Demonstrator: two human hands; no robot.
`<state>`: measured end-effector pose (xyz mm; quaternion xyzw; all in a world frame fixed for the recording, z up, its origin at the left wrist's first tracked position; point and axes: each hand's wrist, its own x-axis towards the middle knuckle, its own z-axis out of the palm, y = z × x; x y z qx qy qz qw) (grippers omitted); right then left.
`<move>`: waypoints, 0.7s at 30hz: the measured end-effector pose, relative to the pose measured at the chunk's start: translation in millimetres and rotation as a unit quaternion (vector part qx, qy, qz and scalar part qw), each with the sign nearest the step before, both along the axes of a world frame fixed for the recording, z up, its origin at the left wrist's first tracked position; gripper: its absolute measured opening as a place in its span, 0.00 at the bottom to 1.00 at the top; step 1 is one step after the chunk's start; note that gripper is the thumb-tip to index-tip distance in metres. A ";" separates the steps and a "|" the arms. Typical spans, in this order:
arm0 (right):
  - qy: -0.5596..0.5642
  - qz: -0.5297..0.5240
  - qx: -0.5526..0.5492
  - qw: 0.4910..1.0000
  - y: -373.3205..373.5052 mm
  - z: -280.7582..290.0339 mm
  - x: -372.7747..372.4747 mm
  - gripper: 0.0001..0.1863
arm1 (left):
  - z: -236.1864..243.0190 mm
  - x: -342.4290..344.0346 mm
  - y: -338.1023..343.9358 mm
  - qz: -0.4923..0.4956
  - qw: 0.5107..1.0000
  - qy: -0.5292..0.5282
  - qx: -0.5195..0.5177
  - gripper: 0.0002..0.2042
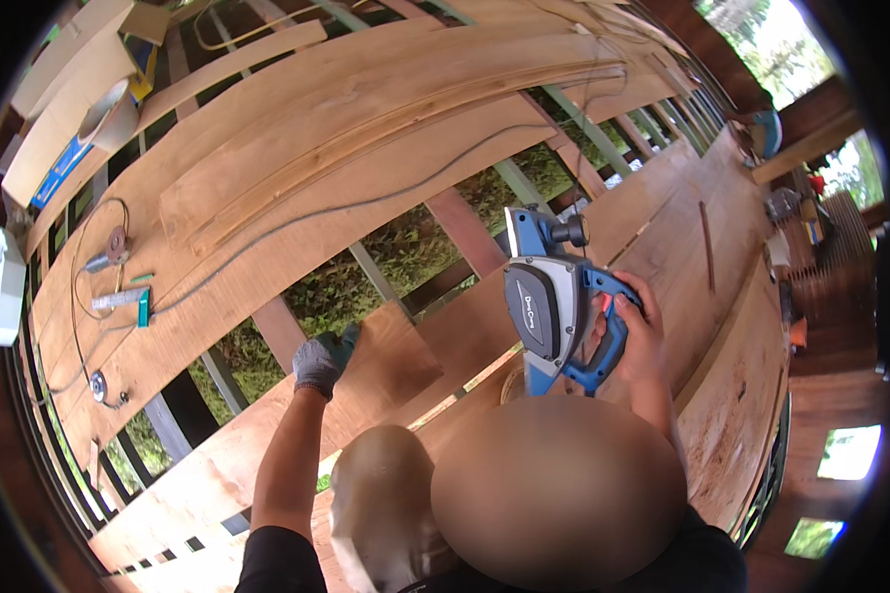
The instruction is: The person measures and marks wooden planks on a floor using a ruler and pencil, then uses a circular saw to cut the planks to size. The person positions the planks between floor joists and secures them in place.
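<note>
My right hand, bare, is wrapped around the rear handle of a blue and grey electric hand planer. The planer is lifted and tilted, with its black front knob pointing away to the right. My left hand wears a grey glove with dark green fingers. It grips the far edge of a flat wooden board; its fingertips are partly hidden past that edge. The board lies in front of me, left of the planer. A blurred round shape covers the lower middle of the view.
Long planks lie over slatted beams, with gaps showing plants below. A dark cable crosses them. To the left are a green-handled square, an angle grinder and a tape roll. A narrow strip lies on the right-hand boards.
</note>
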<state>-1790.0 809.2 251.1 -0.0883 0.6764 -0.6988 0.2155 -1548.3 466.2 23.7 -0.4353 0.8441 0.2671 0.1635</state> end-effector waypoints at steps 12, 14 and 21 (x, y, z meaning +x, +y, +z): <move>-0.112 0.105 0.013 0.988 -15.8 -91.0 -50.3 0.21 | -35.4 -28.0 24.8 -0.179 0.972 -0.016 -0.149 0.20; -0.067 0.194 0.046 0.978 -22.1 -93.6 -52.4 0.20 | 0.7 -59.4 12.6 -0.144 0.963 0.103 -0.201 0.20; -0.004 0.368 0.099 0.925 -42.9 -107.1 -65.2 0.19 | 120.7 -192.3 40.4 -0.244 0.908 0.166 0.297 0.19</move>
